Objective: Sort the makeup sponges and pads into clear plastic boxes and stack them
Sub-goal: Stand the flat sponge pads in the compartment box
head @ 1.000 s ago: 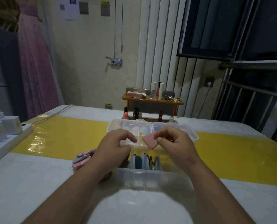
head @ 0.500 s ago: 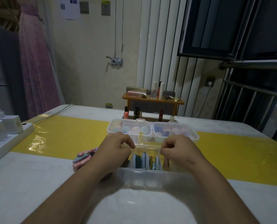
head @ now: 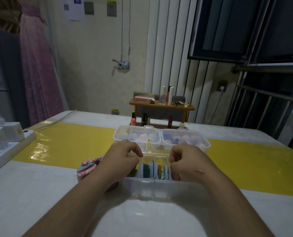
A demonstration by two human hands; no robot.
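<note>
Where my left hand (head: 123, 159) sits: in the head view, over the left end of the near clear box (head: 159, 185), forearm coming in from the lower left, knuckles up.
Left fingers (head: 135, 151): curled tight, tips at the box's far rim; I cannot tell whether they pinch the rim or hold nothing.
Right hand (head: 188, 163): over the right end of the same box, forearm coming in from the lower right, back of the hand up, level with the left, a gap between the two.
Right fingers (head: 174, 154): curled under in a loose fist, tips down at the box's right end; I cannot tell what they hold, if anything.
Hands: two, both bare.
Clear boxes: two. The near one lies open-topped under my hands on the white table (head: 39, 194). The far box (head: 202, 144) stands just behind it on the yellow strip (head: 73, 144), with two lidded halves.
Pads (head: 146, 170): on edge in a row inside the near box, between my hands; at least six edges in blue, teal and olive.
Sponges (head: 143, 136): rounded, pale blue and pink, seen through the far lids; too blurred to count.
Loose pads (head: 88, 166): one small pile just left of my left wrist, pink-marbled and grey, at least three.
Lipstick tubes (head: 144, 118): three, upright behind the far box.
Power strip (head: 10, 147): one, at the table's left edge.
</note>
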